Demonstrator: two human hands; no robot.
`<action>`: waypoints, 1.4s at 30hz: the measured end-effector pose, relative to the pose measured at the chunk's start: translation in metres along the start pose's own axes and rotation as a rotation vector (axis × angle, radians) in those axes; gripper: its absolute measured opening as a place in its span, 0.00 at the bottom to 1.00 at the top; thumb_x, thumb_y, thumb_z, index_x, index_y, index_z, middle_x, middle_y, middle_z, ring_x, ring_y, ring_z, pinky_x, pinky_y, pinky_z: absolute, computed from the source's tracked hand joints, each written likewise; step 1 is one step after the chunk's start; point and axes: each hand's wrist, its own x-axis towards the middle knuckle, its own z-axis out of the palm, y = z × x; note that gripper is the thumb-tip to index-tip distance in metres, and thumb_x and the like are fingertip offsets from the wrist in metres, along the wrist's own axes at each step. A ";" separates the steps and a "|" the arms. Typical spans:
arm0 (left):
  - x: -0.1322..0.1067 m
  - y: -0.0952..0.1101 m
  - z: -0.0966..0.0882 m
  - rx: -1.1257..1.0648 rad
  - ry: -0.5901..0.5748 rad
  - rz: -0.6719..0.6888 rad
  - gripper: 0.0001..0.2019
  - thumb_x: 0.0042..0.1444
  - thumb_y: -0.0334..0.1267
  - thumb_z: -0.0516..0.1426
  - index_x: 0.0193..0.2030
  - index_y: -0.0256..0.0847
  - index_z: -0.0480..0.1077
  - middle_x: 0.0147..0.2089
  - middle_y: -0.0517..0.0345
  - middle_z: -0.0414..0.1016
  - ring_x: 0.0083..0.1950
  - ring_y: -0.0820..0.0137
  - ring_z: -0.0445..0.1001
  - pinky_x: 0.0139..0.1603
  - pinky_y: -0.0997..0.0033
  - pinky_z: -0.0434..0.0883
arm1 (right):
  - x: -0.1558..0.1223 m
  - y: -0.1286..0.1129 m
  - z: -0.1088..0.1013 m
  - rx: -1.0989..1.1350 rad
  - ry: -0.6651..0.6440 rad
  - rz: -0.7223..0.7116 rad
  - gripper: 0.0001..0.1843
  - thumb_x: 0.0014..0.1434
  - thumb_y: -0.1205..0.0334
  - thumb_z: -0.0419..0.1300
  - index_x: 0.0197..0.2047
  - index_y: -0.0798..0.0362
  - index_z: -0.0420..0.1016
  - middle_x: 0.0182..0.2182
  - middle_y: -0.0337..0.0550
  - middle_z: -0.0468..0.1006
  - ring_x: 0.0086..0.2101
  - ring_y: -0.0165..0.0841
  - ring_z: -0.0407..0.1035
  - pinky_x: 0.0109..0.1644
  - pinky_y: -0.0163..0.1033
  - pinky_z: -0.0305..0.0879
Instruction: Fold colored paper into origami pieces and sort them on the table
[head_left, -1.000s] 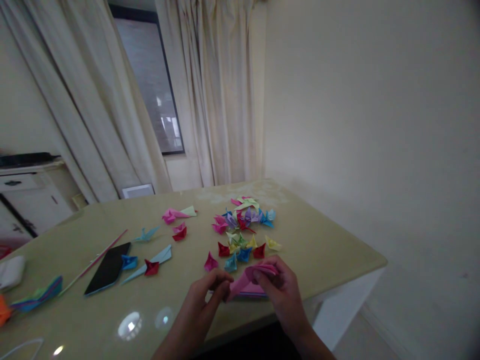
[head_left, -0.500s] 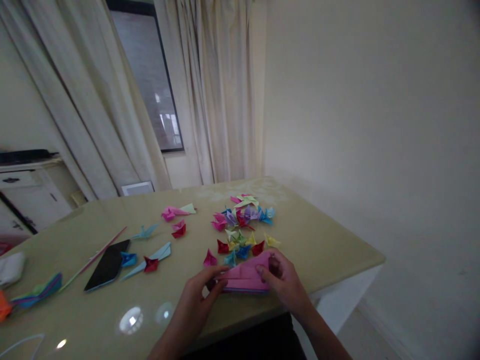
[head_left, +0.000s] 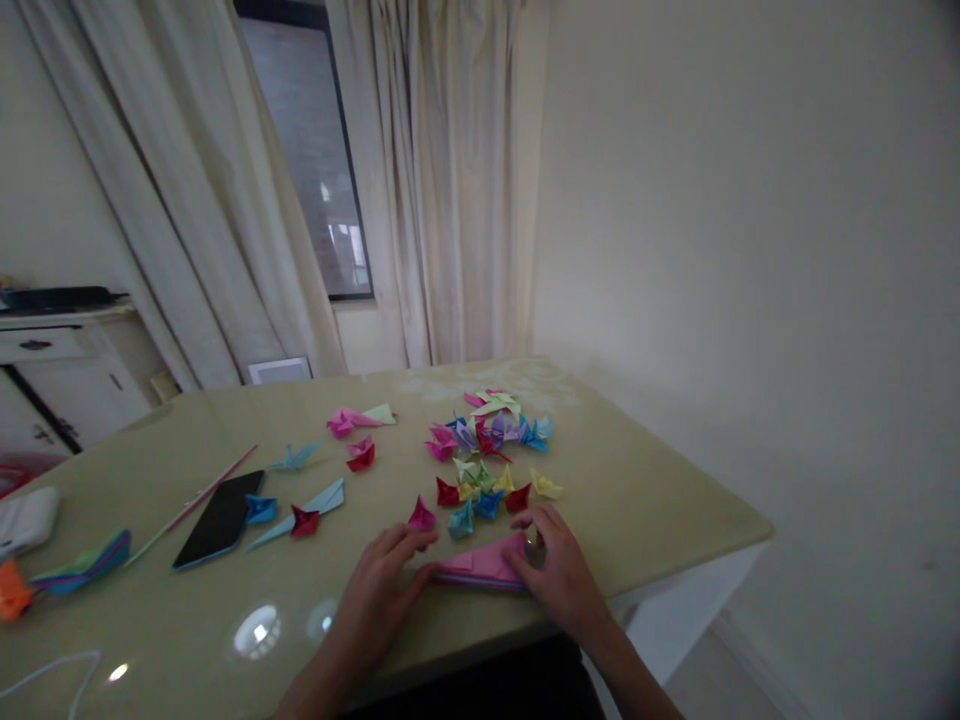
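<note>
A folded pink paper [head_left: 484, 565] lies flat on the beige table [head_left: 645, 500] near its front edge, on top of a thin stack of sheets. My left hand [head_left: 382, 585] rests at its left end, fingers stretched out flat on the table and the paper's edge. On the right end sits my right hand [head_left: 559, 565], fingers spread and pressing down on the fold. Just behind the paper lies a scatter of several small folded paper pieces [head_left: 487, 465] in red, blue, yellow, pink and purple.
A black phone [head_left: 219, 518] lies at the left with a pink stick [head_left: 191, 500] beside it. Light blue paper planes [head_left: 304, 510] and more pink folds [head_left: 352, 420] sit mid-table. Coloured paper [head_left: 82, 567] and a white object [head_left: 26, 518] are at far left. Curtains and a wall stand behind.
The pink paper, held up and bent between both hands a second ago, was laid down on the table. Both hands have flattened out over it.
</note>
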 end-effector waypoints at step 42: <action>0.022 -0.098 -0.063 0.433 0.132 -0.284 0.25 0.63 0.44 0.55 0.66 0.42 0.69 0.64 0.42 0.73 0.65 0.45 0.71 0.65 0.41 0.67 | 0.117 -0.029 -0.029 0.342 0.222 -0.087 0.20 0.58 0.42 0.70 0.38 0.51 0.80 0.27 0.42 0.82 0.24 0.34 0.74 0.30 0.38 0.72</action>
